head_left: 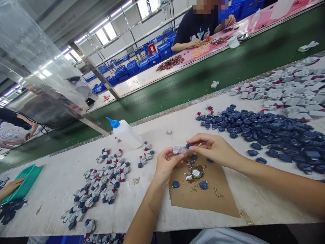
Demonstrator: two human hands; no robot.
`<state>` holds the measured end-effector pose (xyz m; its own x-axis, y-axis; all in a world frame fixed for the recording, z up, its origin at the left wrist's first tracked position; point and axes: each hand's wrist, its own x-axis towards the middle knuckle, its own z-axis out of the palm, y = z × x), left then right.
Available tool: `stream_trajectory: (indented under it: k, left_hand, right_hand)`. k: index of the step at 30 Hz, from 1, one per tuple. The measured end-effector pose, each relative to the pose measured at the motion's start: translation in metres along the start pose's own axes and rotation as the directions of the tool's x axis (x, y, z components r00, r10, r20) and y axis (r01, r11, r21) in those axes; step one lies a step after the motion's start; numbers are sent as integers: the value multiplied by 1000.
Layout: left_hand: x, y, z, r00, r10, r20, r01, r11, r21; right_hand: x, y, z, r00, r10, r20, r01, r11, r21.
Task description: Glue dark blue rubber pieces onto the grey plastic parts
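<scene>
My left hand [169,162] pinches a light grey plastic part [179,149] above a brown cardboard sheet [203,203]. Close on its right, my right hand [207,144] grips a small dark blue plastic part [188,145] between thumb and fingers. The two parts are side by side; whether they touch I cannot tell. Below my hands, a small round cap [196,173] with liquid in it sits on the stained cardboard. A few loose blue parts [203,184] lie around it.
A heap of blue parts [269,135] and a grey-part pile [299,91] spread at right. Joined grey-blue pieces [104,179] and a blue-tipped white bottle [129,134] are at left. Beyond runs a green conveyor belt [172,98], with a co-worker [193,28] opposite. Another person's hand touches a green basket [27,183].
</scene>
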<state>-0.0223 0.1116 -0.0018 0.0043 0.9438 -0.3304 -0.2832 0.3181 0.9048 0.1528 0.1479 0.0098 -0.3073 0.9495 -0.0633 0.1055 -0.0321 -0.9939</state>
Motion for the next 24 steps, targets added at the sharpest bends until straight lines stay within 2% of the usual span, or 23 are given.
stream_trajectory:
  k: [4,7,11,14,16,18,21,22,24]
  left_hand:
    - [-1,1,1,1000,17,6,-17,999,35]
    - [-1,0,1,999,30,16,-31,998,63]
    - [-2,-5,1,998,46,30,-49,994,102]
    - [-3,-8,2,997,73,40,-78,989,126]
    - [-3,-9,3,994,87,59,-95,984,152]
    - [-2,-8,5,991,107,81,-120,975,187]
    - [5,0,0,983,152,106,-174,952,250]
    - [7,4,-4,979,182,90,-202,922,330]
    - [12,13,-18,960,281,15,-243,800,548]
  right_hand:
    - [-1,-2,0,998,-63,24,64,997,-35]
    - [0,-3,-3,992,-57,114,67,994,-82]
    - [5,-6,-10,960,59,274,-37,996,-85]
    - [6,-4,-12,939,124,320,-134,991,9]
    - [5,-1,-11,927,129,352,-155,987,47]
    - [6,1,-9,917,87,390,-99,995,10]
    - [28,-4,-12,909,-9,417,111,969,-221]
    - [42,-8,-16,914,-28,404,165,937,-309]
    - [79,-20,-31,951,-48,306,190,870,-455]
